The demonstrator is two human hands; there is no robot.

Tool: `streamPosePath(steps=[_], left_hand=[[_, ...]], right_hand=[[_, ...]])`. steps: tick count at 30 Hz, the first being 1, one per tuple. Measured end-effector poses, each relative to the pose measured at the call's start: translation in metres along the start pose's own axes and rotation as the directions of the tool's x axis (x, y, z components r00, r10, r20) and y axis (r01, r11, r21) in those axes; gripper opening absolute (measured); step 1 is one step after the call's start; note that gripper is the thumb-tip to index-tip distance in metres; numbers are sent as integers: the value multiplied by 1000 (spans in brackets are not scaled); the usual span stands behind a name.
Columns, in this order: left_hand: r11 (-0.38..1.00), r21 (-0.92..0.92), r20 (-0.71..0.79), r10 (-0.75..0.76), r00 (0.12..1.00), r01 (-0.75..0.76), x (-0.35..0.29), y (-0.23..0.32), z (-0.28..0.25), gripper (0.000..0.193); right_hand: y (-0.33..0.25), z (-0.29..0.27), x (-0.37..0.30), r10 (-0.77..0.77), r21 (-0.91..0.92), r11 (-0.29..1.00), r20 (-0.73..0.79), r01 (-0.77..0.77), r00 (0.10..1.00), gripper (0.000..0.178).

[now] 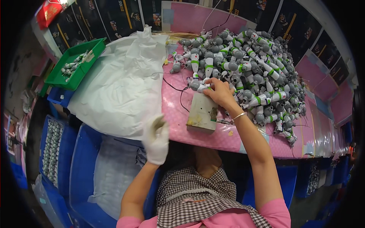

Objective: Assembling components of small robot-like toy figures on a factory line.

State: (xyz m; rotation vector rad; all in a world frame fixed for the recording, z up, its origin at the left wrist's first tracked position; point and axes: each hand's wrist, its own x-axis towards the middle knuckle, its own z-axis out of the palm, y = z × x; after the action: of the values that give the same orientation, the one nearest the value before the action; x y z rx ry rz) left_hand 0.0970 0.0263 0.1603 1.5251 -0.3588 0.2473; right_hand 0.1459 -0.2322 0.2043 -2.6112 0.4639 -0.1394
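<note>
My right hand [221, 92], bare with a bracelet at the wrist, reaches to the near left edge of a big pile of toy limb pieces [262, 72]. Its thumb and forefinger close on one white-and-grey toy limb piece [197, 86] just beyond a grey metal box [201, 114]. The pieces are white with green bands and grey rounded ends. My left hand [156, 142] wears a white glove and hovers at the table's front edge, left of the box. Its fingers are blurred, and I cannot make out anything held.
A white plastic sheet [118, 83] covers the table's left part beside the pink tabletop [176, 125]. On the far left sits a green tray [91, 60] holding a few pieces. Below stand a blue bin [81, 178] lined with plastic and a blue crate [68, 152] of packed parts. Dark cables [175, 88] lie behind the box.
</note>
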Motion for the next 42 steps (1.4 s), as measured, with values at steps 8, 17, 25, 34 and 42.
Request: streamPosePath(steps=[8, 17, 25, 34, 42], left_hand=[[650, -512, 425, -377, 823, 562, 64, 35, 120, 42], [341, -714, 480, -396, 783, 611, 41, 28, 98, 39], [222, -637, 641, -379, 667, 738, 17, 22, 81, 40], [73, -568, 747, -373, 550, 820, 6, 17, 63, 57], [38, -338, 826, -467, 316, 940, -35, 23, 57, 65]], right_hand=[[-6, -27, -77, -303, 3, 934, -525, 358, 795, 38], [49, -20, -156, -64, 951, 278, -118, 131, 991, 30], [31, 13, -166, -354, 721, 493, -344, 486, 870, 43], [45, 12, -168, -56, 811, 578, -73, 92, 996, 16], [42, 4, -122, 82, 991, -115, 79, -69, 993, 34]])
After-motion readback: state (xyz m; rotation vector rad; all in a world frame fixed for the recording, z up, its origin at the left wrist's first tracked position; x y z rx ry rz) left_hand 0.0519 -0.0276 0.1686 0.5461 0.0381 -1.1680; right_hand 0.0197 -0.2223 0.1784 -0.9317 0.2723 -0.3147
